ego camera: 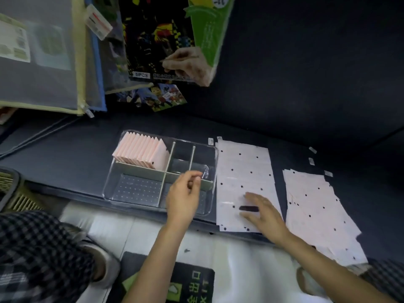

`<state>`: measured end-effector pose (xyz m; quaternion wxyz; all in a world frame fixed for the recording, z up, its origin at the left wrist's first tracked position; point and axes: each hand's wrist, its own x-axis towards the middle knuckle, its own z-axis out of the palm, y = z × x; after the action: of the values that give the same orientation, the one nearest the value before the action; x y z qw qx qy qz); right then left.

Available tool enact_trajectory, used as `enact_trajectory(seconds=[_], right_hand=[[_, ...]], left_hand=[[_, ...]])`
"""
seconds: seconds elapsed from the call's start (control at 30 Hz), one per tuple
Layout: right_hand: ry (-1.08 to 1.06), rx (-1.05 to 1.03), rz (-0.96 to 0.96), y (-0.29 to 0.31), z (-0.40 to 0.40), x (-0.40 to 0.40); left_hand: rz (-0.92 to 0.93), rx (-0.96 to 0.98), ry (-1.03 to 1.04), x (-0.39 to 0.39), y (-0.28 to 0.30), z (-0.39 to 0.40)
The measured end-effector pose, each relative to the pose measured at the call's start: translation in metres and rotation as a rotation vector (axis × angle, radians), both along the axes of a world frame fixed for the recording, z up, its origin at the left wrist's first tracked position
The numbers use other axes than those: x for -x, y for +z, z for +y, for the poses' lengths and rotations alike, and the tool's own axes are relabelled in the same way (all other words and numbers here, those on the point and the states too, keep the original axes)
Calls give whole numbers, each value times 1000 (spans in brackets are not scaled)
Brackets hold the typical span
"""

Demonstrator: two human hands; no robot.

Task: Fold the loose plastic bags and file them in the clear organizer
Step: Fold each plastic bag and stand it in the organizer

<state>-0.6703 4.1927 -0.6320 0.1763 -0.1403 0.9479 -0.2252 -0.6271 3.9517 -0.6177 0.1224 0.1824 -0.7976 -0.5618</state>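
Pale floor [218,248] is seen nearest, with a dark mat [175,281] bearing green print on it and checked fabric [39,254] at lower left. Beyond the floor a dark worktop [72,154] is spread across the view. Two bare forearms are extended over its near edge. The left hand [183,195] is held over the organizer [109,189], fingers loosely curled, thumb and forefinger close together; whether anything is pinched cannot be told. The right hand [262,212] is laid flat, fingers straight, nothing grasped, on a pink dotted bag [244,167] spread just right of the organizer. A small dark mark shows by the fingers; what it is cannot be told. A loose pile [317,204] of the same dotted bags is seen further right, apart from the flat bag, overhanging the worktop's near edge. The organizer is split by pale dividers [168,158]; its far-left compartment is filled with a row of folded bags [142,152] standing on edge, the other compartments hold none. Small tabs [311,160] are scattered beyond the pile. Farthest back, zip folders [43,73] are propped at left, with a black printed pack [157,36] and a cartoon pack [157,97] beside them.
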Motion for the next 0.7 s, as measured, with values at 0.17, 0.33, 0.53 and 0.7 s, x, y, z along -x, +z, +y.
enact_trajectory(seconds=[0.17, 0.33, 0.53, 0.7], right_hand=[[355, -233, 144, -30, 52, -45], [276, -107, 471, -42, 56, -58], [324, -22, 311, -21, 55, -46], [277, 122, -157, 23, 55, -23]], left_hand=[[-53, 221, -294, -29, -20, 32], [-71, 273, -318, -36, -25, 30], [-63, 276, -291, -38, -25, 37], [62, 253, -140, -36, -15, 49]])
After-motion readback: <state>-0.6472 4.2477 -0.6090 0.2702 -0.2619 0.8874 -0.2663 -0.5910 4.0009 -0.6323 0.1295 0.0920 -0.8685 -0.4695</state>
